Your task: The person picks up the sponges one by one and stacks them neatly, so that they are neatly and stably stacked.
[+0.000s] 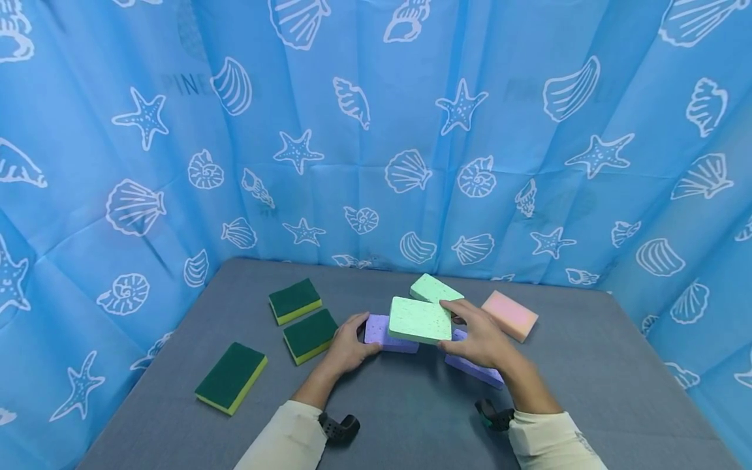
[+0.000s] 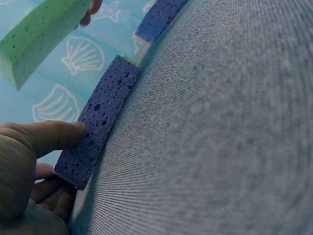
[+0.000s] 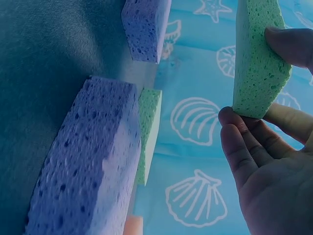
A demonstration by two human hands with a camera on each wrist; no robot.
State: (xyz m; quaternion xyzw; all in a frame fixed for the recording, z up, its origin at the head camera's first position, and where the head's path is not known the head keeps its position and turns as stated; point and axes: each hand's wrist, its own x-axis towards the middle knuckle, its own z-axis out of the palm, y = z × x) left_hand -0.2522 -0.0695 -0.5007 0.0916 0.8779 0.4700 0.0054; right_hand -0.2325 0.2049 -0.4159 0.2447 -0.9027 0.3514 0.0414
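My right hand [image 1: 457,321] holds a light green sponge [image 1: 418,320] up off the table, pinched at one edge between thumb and fingers [image 3: 234,128]. In the right wrist view that green sponge [image 3: 257,58] hangs in the air above the hand. My left hand [image 1: 357,341] grips the left end of a purple sponge [image 1: 389,334] lying flat on the table; its thumb [image 2: 54,136] lies on that purple sponge [image 2: 100,125]. A second purple sponge [image 1: 474,369] lies under my right wrist. A second green sponge [image 1: 433,288] lies just behind the lifted one.
A pink sponge [image 1: 510,315] lies to the right. Three green-and-yellow scrub sponges [image 1: 295,300] [image 1: 310,335] [image 1: 231,377] sit on the left of the grey table [image 1: 587,378]. A blue shell-print curtain [image 1: 376,130] closes in the back and sides.
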